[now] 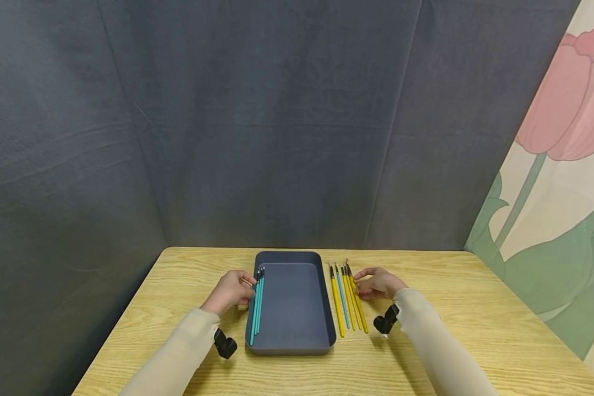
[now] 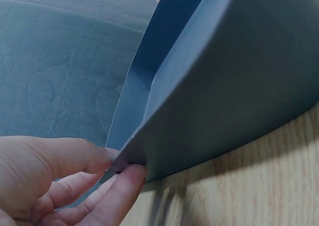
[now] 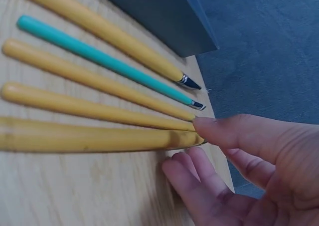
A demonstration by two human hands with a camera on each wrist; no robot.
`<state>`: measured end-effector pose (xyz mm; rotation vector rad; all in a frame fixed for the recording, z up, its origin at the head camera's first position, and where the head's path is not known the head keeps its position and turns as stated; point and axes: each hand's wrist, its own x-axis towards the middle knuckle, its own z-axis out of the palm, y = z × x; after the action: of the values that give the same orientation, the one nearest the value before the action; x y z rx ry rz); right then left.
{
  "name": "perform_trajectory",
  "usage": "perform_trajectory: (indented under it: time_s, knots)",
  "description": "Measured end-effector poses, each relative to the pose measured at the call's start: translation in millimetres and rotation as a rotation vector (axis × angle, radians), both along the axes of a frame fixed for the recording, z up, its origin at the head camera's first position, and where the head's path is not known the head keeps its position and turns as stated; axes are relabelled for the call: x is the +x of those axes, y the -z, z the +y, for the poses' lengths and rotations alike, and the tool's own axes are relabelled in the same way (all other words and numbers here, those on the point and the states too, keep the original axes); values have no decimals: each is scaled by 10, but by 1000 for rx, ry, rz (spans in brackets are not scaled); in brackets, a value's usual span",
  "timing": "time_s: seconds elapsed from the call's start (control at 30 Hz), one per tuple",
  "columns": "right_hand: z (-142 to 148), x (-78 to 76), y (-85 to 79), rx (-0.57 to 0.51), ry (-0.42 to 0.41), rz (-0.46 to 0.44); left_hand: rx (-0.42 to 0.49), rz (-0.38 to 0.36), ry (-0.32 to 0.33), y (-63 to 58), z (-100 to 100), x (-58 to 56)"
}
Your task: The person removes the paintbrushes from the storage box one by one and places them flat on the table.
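Observation:
A dark grey tray [image 1: 297,308] lies on the table, with slim turquoise paintbrushes [image 1: 258,308] along its left side. My left hand [image 1: 235,289] pinches the tray's left rim between thumb and fingers, close up in the left wrist view. To the right of the tray lie several yellow paintbrushes [image 1: 335,305] and one turquoise paintbrush [image 1: 344,302], side by side with bristles pointing away. My right hand [image 1: 378,283] is at the rightmost yellow paintbrush [image 3: 99,136], near its bristle end. Its fingers are loosely bent on either side of that brush; the brush tip is hidden.
Light wooden table [image 1: 455,308] extends to both sides of the tray. A dark cloth [image 1: 277,137] hangs behind the table's back edge. At the right is a wall hanging [image 1: 559,192] with a pink tulip.

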<state>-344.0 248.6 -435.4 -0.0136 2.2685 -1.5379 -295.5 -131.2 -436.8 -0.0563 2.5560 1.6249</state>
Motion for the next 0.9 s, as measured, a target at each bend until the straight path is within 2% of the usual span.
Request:
perform_trajectory:
  time_s: [0.23, 0.47, 0.9]
  knots:
    - [-16, 38, -115, -30, -6, 1, -3, -1, -4, 5, 3, -2]
    - [-123, 13, -233, -82, -22, -1, -15, -4, -3, 0, -5, -2]
    - [-532, 27, -480, -202, -120, 36, -15, -12, 3, -12, -12, -7]
